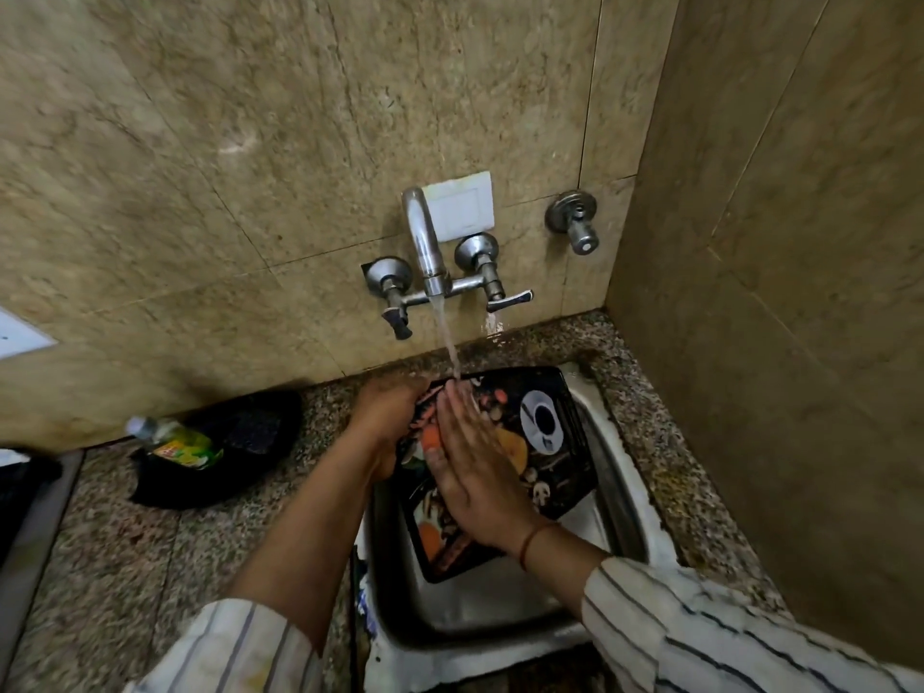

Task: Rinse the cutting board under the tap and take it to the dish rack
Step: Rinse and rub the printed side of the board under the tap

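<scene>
A dark cutting board (555,442) printed with a coffee cup and vegetables lies tilted in the steel sink (620,492), under the wall tap (425,242). Water (447,342) runs from the spout onto the board's far edge. My left hand (387,417) grips the board's left edge. My right hand (475,467) lies flat on the printed face with fingers together, fingertips in the stream. Both hands hide much of the board's left half.
A green dish-soap bottle (175,442) lies in a black bowl (250,432) on the speckled counter (125,567) to the left. A second valve (575,222) juts from the wall at right. A side wall (775,342) closes the right.
</scene>
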